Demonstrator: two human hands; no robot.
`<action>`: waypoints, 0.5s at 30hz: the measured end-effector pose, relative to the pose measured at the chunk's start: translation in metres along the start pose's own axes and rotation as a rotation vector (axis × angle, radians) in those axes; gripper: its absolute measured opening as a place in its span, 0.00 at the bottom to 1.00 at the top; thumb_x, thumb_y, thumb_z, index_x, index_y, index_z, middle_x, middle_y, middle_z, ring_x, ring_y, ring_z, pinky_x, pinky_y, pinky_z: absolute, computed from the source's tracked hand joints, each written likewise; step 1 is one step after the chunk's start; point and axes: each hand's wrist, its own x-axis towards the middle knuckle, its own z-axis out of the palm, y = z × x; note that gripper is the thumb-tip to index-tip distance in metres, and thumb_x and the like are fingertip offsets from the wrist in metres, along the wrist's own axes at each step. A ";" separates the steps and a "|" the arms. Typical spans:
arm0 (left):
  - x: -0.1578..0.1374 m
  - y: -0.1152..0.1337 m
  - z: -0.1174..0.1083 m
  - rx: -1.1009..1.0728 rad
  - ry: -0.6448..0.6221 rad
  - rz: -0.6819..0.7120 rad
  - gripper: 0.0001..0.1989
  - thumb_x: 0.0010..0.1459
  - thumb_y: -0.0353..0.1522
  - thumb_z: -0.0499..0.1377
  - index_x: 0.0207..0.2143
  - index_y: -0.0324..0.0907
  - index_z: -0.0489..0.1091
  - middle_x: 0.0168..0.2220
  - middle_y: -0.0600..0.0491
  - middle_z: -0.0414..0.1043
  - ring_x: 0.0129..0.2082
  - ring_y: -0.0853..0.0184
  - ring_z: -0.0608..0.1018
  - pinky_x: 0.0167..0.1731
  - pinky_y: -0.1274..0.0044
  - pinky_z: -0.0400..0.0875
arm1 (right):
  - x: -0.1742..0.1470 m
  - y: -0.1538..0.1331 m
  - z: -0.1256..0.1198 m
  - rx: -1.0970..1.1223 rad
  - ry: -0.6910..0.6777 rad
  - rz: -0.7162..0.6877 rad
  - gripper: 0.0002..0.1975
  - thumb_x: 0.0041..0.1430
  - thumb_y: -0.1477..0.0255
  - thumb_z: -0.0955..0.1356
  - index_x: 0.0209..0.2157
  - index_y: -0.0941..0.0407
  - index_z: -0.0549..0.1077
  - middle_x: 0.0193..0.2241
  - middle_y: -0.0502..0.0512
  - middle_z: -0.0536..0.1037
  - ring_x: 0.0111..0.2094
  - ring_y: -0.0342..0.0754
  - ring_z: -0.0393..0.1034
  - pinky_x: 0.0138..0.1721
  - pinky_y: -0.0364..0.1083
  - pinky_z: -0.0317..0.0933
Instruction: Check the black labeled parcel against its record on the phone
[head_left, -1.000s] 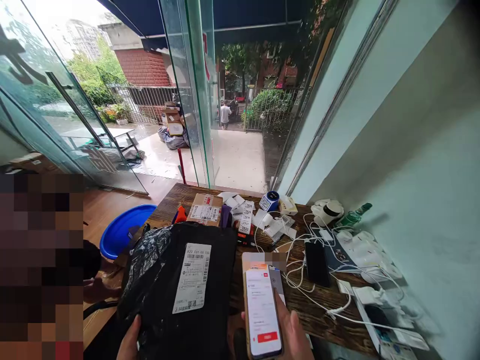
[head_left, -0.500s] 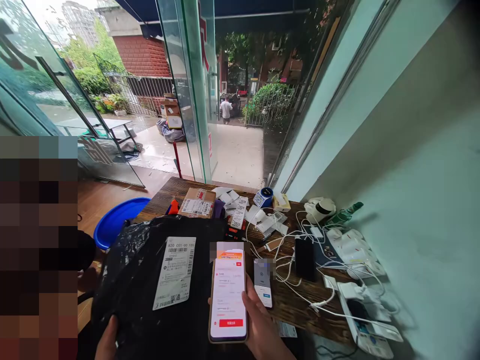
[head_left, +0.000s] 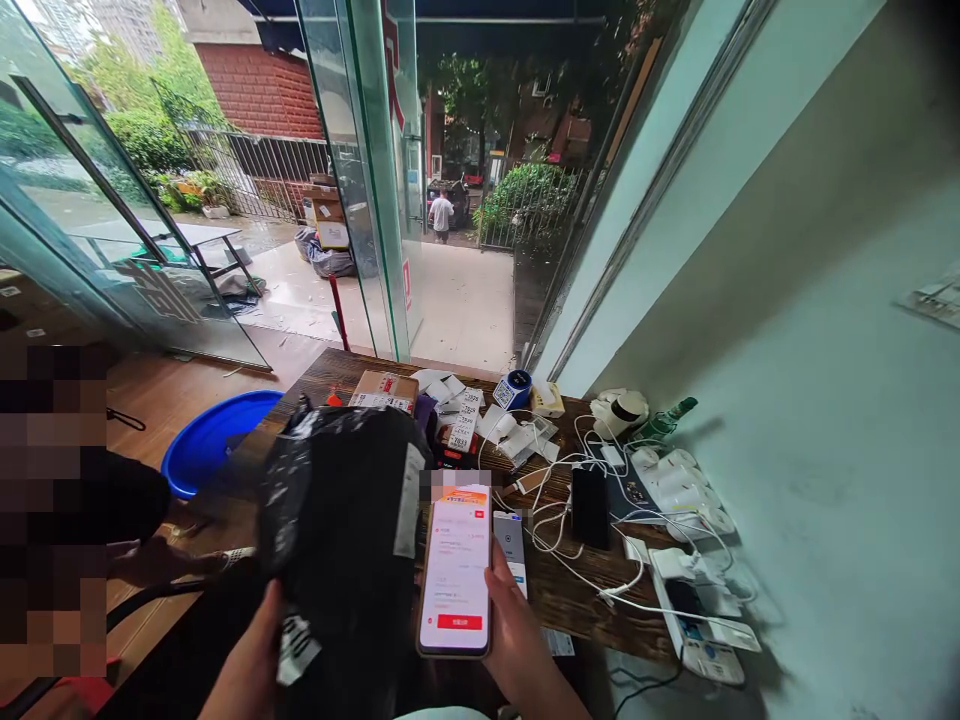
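My right hand [head_left: 517,650] holds a smartphone [head_left: 456,570] upright, its lit screen showing a white page with a red button. My left hand [head_left: 251,665] grips the near edge of a black plastic parcel bag [head_left: 345,520] and tilts it up on its side, so its white shipping label [head_left: 409,485] shows edge-on. The bag stands on the near left part of a dark wooden table [head_left: 585,590].
A small cardboard box [head_left: 384,390], loose labels [head_left: 469,420], a blue tape roll [head_left: 514,390], a black phone [head_left: 590,507] and white chargers with cables [head_left: 675,500] lie on the table. A blue basin [head_left: 210,450] sits at left beside a seated person [head_left: 75,500]. Glass doors stand beyond.
The black bag was lying flat with its label facing up; my left hand has lifted and turned it onto its side. The phone has shifted left, close to the bag.
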 end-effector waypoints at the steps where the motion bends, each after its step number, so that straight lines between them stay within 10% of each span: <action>1: -0.007 -0.001 0.016 -0.011 -0.042 -0.083 0.27 0.57 0.41 0.55 0.56 0.38 0.64 0.39 0.44 0.78 0.41 0.51 0.79 0.41 0.66 0.76 | -0.002 -0.003 -0.003 0.016 0.030 -0.011 0.47 0.41 0.58 0.75 0.59 0.47 0.51 0.45 0.54 0.79 0.45 0.55 0.74 0.46 0.55 0.66; 6: -0.033 0.004 0.066 0.024 -0.144 -0.188 0.23 0.59 0.41 0.54 0.52 0.37 0.68 0.37 0.43 0.78 0.41 0.52 0.79 0.45 0.64 0.74 | -0.013 -0.026 -0.018 0.038 0.103 -0.070 0.52 0.40 0.57 0.75 0.62 0.46 0.45 0.49 0.57 0.77 0.47 0.59 0.73 0.50 0.59 0.64; 15: -0.036 0.010 0.074 0.111 -0.256 -0.199 0.24 0.58 0.44 0.53 0.48 0.35 0.71 0.34 0.44 0.79 0.40 0.52 0.79 0.44 0.65 0.74 | -0.026 -0.035 -0.030 0.077 0.130 -0.136 0.52 0.42 0.56 0.74 0.63 0.44 0.42 0.50 0.56 0.76 0.49 0.62 0.71 0.51 0.63 0.63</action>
